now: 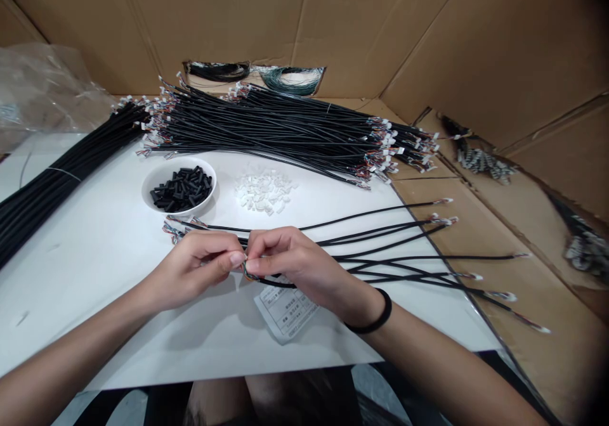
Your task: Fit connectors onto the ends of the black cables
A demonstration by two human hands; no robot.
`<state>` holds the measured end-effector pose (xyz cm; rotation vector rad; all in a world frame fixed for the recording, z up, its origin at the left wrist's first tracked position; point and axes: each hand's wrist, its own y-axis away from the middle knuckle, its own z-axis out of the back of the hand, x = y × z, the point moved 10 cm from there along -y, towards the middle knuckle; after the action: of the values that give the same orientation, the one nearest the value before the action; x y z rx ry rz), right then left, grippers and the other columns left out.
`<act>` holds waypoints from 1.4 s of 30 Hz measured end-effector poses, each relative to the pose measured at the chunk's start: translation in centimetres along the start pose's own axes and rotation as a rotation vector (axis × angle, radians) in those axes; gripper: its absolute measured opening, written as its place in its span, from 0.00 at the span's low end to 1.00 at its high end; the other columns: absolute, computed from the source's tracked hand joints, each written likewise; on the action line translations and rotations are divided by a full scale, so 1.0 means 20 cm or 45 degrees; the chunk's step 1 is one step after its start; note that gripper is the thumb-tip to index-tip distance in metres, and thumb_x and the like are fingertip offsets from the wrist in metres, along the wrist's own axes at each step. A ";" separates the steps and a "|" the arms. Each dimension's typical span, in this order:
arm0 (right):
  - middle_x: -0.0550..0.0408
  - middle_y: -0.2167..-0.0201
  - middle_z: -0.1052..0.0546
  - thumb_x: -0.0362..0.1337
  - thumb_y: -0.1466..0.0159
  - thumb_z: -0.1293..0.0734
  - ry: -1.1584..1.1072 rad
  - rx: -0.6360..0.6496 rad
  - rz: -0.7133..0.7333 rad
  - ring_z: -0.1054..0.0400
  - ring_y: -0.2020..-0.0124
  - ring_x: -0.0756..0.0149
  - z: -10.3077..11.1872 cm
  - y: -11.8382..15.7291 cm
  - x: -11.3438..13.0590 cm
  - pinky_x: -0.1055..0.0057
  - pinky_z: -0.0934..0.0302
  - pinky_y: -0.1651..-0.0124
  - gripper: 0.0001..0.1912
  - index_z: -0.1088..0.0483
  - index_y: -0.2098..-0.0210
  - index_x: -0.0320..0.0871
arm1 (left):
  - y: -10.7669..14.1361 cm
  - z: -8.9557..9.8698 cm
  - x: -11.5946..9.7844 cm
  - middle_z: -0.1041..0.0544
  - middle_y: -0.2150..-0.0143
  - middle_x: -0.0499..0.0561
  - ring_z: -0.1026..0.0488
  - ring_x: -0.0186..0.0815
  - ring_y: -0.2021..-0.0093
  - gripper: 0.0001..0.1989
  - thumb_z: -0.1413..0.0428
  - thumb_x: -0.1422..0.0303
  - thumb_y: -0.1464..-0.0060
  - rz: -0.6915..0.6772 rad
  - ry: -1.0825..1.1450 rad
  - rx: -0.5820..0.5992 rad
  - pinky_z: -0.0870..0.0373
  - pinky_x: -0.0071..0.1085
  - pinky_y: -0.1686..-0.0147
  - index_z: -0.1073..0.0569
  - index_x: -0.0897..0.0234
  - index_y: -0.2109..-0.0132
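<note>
Wire ends [247,272] of a black cable [275,283], pinched in your left hand [197,267] and right hand [301,262] — both grips closed — sit toward the table's [209,356] near edge, presumably for fine control.

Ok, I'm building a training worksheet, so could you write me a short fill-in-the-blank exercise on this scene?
1. The short black tubes sit in a white ____.
2. The black band is on the ____ wrist.
3. The left hand and right hand meet at a cable's thin, coloured ____.
4. The brown wall is made of ____.

Missing words: bowl; right; wires; cardboard.
</note>
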<state>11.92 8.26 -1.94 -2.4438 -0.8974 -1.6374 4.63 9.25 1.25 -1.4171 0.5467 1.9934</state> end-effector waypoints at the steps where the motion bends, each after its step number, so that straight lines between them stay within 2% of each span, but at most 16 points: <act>1: 0.61 0.79 0.31 0.37 0.51 0.24 -0.001 0.006 0.014 0.41 0.75 0.73 0.00 0.00 0.01 0.72 0.49 0.68 0.08 0.26 0.79 0.40 | 0.00 0.00 0.01 0.38 0.79 0.44 0.44 0.28 0.78 0.19 0.52 0.65 0.36 0.025 0.047 0.007 0.48 0.26 0.78 0.36 0.66 0.76; 7: 0.62 0.80 0.31 0.35 0.51 0.25 0.005 0.015 0.039 0.41 0.75 0.73 0.00 0.00 0.02 0.72 0.48 0.67 0.07 0.26 0.79 0.40 | 0.01 -0.01 0.05 0.37 0.80 0.44 0.44 0.27 0.79 0.19 0.51 0.63 0.36 0.072 0.197 -0.014 0.49 0.25 0.79 0.35 0.66 0.75; 14: 0.61 0.78 0.30 0.36 0.51 0.24 0.008 0.018 0.059 0.41 0.75 0.73 0.00 0.00 0.03 0.72 0.48 0.68 0.08 0.26 0.79 0.40 | 0.00 0.00 0.04 0.38 0.81 0.44 0.45 0.27 0.80 0.20 0.51 0.60 0.37 0.086 0.157 -0.062 0.49 0.25 0.80 0.36 0.66 0.76; 20: 0.61 0.78 0.30 0.36 0.50 0.24 0.016 0.015 0.078 0.41 0.75 0.73 0.00 0.00 0.03 0.72 0.48 0.68 0.08 0.26 0.78 0.41 | 0.01 0.00 0.03 0.38 0.81 0.44 0.44 0.27 0.80 0.19 0.51 0.62 0.37 0.045 0.151 -0.116 0.48 0.24 0.80 0.36 0.66 0.75; 23: 0.61 0.78 0.30 0.36 0.50 0.24 0.014 0.007 0.081 0.40 0.74 0.73 0.00 0.00 0.02 0.73 0.47 0.68 0.08 0.26 0.78 0.41 | 0.01 0.01 0.00 0.38 0.81 0.44 0.44 0.27 0.80 0.19 0.51 0.65 0.37 -0.015 0.059 -0.148 0.48 0.25 0.79 0.35 0.66 0.76; 28: 0.60 0.78 0.30 0.36 0.51 0.24 0.018 -0.023 0.066 0.39 0.74 0.73 0.01 0.00 0.01 0.73 0.46 0.69 0.08 0.26 0.78 0.40 | 0.02 0.03 -0.10 0.35 0.79 0.44 0.41 0.28 0.77 0.15 0.50 0.72 0.38 -0.214 -0.239 -0.220 0.45 0.24 0.76 0.33 0.66 0.74; 34: 0.61 0.79 0.30 0.36 0.52 0.23 0.006 -0.051 0.014 0.40 0.77 0.74 0.01 -0.01 -0.02 0.73 0.48 0.71 0.10 0.28 0.79 0.40 | 0.04 0.02 -0.09 0.35 0.76 0.45 0.39 0.29 0.75 0.13 0.51 0.73 0.37 -0.277 -0.322 -0.179 0.43 0.25 0.74 0.32 0.66 0.72; 38: 0.61 0.79 0.30 0.35 0.53 0.24 0.022 -0.041 0.039 0.40 0.76 0.74 0.02 -0.01 -0.01 0.74 0.49 0.71 0.10 0.27 0.80 0.39 | 0.03 0.02 -0.06 0.35 0.77 0.45 0.39 0.28 0.75 0.14 0.51 0.71 0.37 -0.207 -0.280 -0.169 0.45 0.25 0.74 0.32 0.66 0.72; 42: 0.61 0.80 0.30 0.34 0.52 0.24 0.015 -0.029 0.067 0.40 0.76 0.74 0.02 -0.02 0.00 0.74 0.49 0.70 0.08 0.27 0.79 0.39 | 0.01 -0.01 0.03 0.38 0.79 0.43 0.43 0.28 0.78 0.18 0.54 0.65 0.35 0.044 0.001 -0.053 0.47 0.26 0.77 0.37 0.65 0.74</act>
<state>12.12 8.76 -2.18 -2.4481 -0.8096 -1.6521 4.54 9.08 0.51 -1.4424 0.5366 2.0422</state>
